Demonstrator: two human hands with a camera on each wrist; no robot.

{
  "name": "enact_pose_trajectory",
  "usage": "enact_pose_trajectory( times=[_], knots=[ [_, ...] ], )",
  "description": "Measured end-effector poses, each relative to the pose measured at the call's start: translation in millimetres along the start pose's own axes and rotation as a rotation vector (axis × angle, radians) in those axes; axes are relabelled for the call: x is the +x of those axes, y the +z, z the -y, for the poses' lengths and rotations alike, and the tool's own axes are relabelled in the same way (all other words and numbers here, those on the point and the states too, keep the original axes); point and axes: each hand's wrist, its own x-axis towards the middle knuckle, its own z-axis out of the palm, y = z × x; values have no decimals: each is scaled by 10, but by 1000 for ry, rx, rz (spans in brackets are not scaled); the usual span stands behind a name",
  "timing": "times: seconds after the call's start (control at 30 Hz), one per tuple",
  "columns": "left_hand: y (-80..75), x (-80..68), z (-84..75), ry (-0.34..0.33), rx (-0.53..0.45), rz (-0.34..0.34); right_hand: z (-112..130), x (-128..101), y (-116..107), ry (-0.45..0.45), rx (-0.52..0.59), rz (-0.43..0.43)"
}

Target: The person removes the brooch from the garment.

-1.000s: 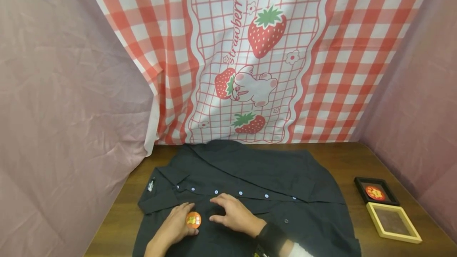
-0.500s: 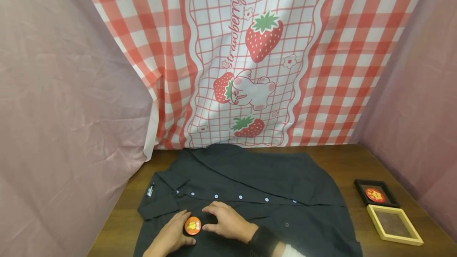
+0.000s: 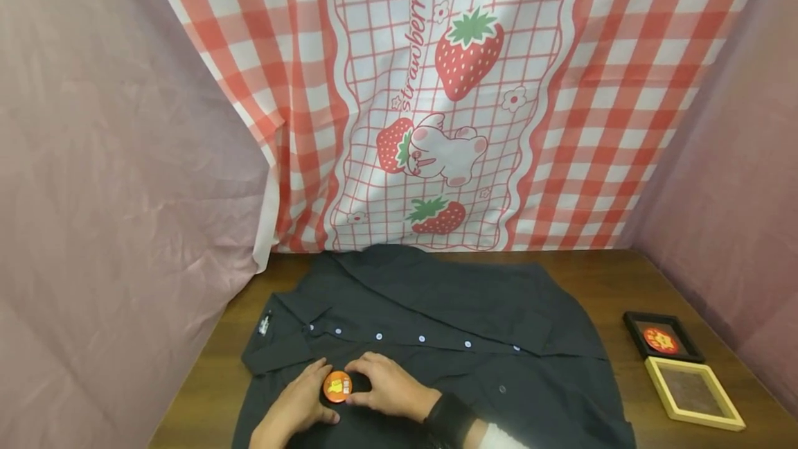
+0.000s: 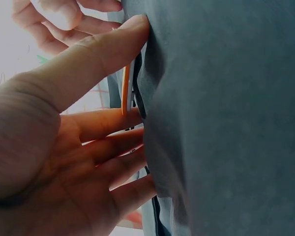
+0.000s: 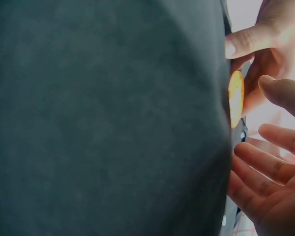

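Note:
A round orange pin badge [image 3: 337, 386] with a yellow figure lies on the dark button-up shirt [image 3: 430, 296], below the collar. My left hand [image 3: 301, 397] is beside the badge's left edge; in the left wrist view its thumb [image 4: 96, 56] and nearly straight fingers touch the cloth on either side of the badge. Edge-on there, the badge shows a grey back close to the cloth. My right hand [image 3: 393, 385] reaches to the badge's right side, thumb and fingers apart. In the right wrist view its fingers [image 5: 265, 164] are spread and near the badge, holding nothing.
On the wooden table [image 3: 206, 380], at the right, lie a black frame [image 3: 632, 331] with a red and yellow badge in it and a pale yellow frame [image 3: 670, 404]. A red checked strawberry cloth [image 3: 561, 179] hangs behind. Pinkish drapes [image 3: 137, 192] flank both sides.
My right hand has moved left, closer to the badge. The left hand has stayed beside it, with little shift. The frames and the shirt lie as before.

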Motion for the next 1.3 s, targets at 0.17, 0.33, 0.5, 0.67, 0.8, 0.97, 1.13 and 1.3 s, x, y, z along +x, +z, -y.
enact_pose_trajectory(
  times=[0.17,0.33,0.5,0.67,0.8,0.97,1.13,1.3],
  knots=[
    [-51,32,-30,-3,-2,-8,3,56,7,4,-8,13],
    [-30,12,-5,-24,12,-9,43,73,69,-14,-27,42],
    [-21,-9,28,-14,14,-12,78,78,118,-29,-50,31],
    [-21,-1,36,16,14,-40,87,107,116,-21,-61,33],
    [-21,16,30,19,6,-41,83,136,118,-7,-91,33],
    [-19,20,13,32,0,-47,98,162,141,-15,-134,9],
    [-4,9,6,26,-4,-50,103,180,164,-25,-131,-2],
    [-19,0,16,8,-8,-41,108,217,189,-38,-131,-11]
  ],
)
